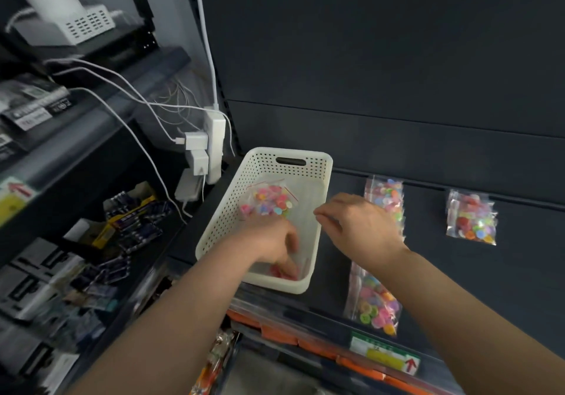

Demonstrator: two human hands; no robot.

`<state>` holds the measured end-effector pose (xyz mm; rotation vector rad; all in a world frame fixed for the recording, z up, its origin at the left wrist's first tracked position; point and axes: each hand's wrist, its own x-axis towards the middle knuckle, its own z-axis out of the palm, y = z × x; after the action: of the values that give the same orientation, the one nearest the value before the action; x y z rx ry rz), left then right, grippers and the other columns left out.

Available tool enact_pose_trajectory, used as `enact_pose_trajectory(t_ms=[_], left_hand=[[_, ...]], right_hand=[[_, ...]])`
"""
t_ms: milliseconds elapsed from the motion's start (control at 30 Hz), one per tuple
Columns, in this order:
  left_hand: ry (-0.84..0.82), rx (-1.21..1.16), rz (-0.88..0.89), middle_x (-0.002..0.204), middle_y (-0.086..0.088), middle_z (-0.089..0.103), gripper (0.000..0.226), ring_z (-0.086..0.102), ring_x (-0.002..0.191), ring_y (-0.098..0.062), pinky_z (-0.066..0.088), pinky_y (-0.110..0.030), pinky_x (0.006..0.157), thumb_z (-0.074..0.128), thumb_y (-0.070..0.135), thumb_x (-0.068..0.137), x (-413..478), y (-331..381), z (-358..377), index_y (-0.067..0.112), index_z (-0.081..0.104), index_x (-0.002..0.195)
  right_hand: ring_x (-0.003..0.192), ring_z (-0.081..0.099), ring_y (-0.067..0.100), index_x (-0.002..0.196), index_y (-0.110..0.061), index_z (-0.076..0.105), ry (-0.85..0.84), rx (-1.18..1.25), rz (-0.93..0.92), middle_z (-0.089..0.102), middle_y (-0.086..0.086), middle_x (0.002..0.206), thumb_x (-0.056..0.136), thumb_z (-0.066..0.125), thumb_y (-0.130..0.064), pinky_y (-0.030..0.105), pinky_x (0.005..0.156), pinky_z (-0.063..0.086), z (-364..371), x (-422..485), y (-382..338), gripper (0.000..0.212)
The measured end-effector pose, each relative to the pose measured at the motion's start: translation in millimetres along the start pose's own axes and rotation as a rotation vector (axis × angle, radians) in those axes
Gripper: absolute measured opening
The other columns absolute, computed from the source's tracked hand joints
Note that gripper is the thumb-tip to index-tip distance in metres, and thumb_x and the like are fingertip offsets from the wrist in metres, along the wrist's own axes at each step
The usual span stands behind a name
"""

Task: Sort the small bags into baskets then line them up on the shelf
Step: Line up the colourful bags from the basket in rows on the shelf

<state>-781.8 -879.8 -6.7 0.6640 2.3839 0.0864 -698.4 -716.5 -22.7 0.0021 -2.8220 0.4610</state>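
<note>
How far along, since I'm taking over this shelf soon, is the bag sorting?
Done: one colourful bag lies in the white basket. In hand: the left hand is inside the basket at a reddish bag; blur hides its grip. The right hand hovers empty. Left: the back bag, right bag and front bag lie loose on the shelf.

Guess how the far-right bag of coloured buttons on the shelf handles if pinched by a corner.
Probably floppy: the bag is thin clear film, crinkled, lying flat on the shelf, so it should sag from a corner. The buttons look loose inside, so they would likely slide to the low end. The glossy film may be slippery.
</note>
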Motion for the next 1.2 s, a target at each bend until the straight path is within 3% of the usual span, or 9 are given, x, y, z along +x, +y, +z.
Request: enact_pose_trajectory(t_ms=[100,233,333,400,500,633,767,1000,1200], left_hand=[[0.047,0.089,0.039,0.082,0.012,0.072,0.024,0.068,0.073,-0.006,0.05,-0.026,0.067,0.087,0.035,0.069,1,6,8,0.027,0.07,0.085],[0.14,0.005,0.066,0.08,0.011,0.07,0.013,0.068,0.076,-0.011,0.056,-0.036,0.078,0.079,0.033,0.079,2,-4,3,0.026,0.068,0.075],[0.484,-0.346,0.063,0.079,0.014,0.069,0.011,0.065,0.076,-0.005,0.055,-0.035,0.077,0.076,0.026,0.081,-3,-8,-7,0.026,0.065,0.081],[0.651,-0.738,0.104,0.091,0.011,0.069,0.027,0.064,0.081,-0.003,0.057,-0.029,0.069,0.077,0.021,0.081,-12,4,-16,0.025,0.06,0.101],[0.622,-1.052,0.219,0.095,0.004,0.07,0.035,0.067,0.078,-0.011,0.053,-0.027,0.053,0.073,0.014,0.085,-23,35,-22,0.024,0.06,0.116],[0.528,-1.163,0.32,0.093,-0.01,0.072,0.006,0.066,0.079,-0.013,0.052,-0.016,0.06,0.068,0.006,0.089,-24,81,-9,0.012,0.07,0.091],[0.422,-1.057,0.222,0.084,0.002,0.069,0.002,0.059,0.073,-0.005,0.045,-0.014,0.06,0.069,0.015,0.089,-17,109,5,0.017,0.069,0.088],[0.262,-1.032,0.163,0.081,-0.003,0.067,0.006,0.06,0.072,-0.012,0.051,-0.02,0.06,0.069,0.017,0.09,-3,165,38,0.012,0.072,0.092],[0.234,-0.958,0.14,0.09,0.001,0.069,0.012,0.06,0.075,-0.008,0.052,-0.019,0.061,0.066,0.019,0.093,14,209,65,0.012,0.072,0.101]], right_hand=[[0.095,0.061,0.016,0.103,-0.03,0.07,0.007,0.006,0.038,0.066,-0.008,0.101,0.096,0.049,-0.035,0.031,0.067,0.052,1,-1,-3,0.022],[0.096,0.061,0.013,0.108,-0.03,0.069,-0.001,0.059,0.098,0.065,-0.011,0.105,0.096,0.05,-0.031,0.033,0.07,0.053,1,-4,-6,0.022],[0.092,0.063,0.012,0.114,-0.027,0.067,0.052,0.181,0.177,0.067,-0.009,0.106,0.095,0.052,-0.026,0.034,0.075,0.055,1,-9,-8,0.024],[0.088,0.064,0.007,0.115,-0.026,0.066,0.051,0.347,0.27,0.069,-0.01,0.101,0.093,0.056,-0.032,0.029,0.078,0.055,-3,-12,-6,0.024],[0.092,0.064,0.002,0.113,-0.024,0.064,-0.043,0.774,0.413,0.069,-0.012,0.1,0.081,0.07,-0.044,0.021,0.083,0.052,-14,-19,-5,0.039],[0.086,0.068,0.007,0.098,-0.016,0.068,-0.012,1.144,0.5,0.074,-0.003,0.09,0.08,0.074,-0.027,0.017,0.072,0.052,-38,-37,8,0.023],[0.086,0.069,0.022,0.092,-0.01,0.07,0.038,1.14,0.617,0.075,0.006,0.087,0.087,0.069,-0.019,0.032,0.084,0.055,-56,-58,39,0.011],[0.084,0.07,0.02,0.098,-0.014,0.07,0.176,1.124,0.809,0.074,0.009,0.088,0.093,0.061,-0.015,0.026,0.072,0.056,-69,-103,90,0.01],[0.072,0.069,0.011,0.102,-0.019,0.067,0.106,1.046,0.906,0.074,0.003,0.086,0.084,0.073,-0.021,0.021,0.06,0.054,-80,-140,132,0.018]])
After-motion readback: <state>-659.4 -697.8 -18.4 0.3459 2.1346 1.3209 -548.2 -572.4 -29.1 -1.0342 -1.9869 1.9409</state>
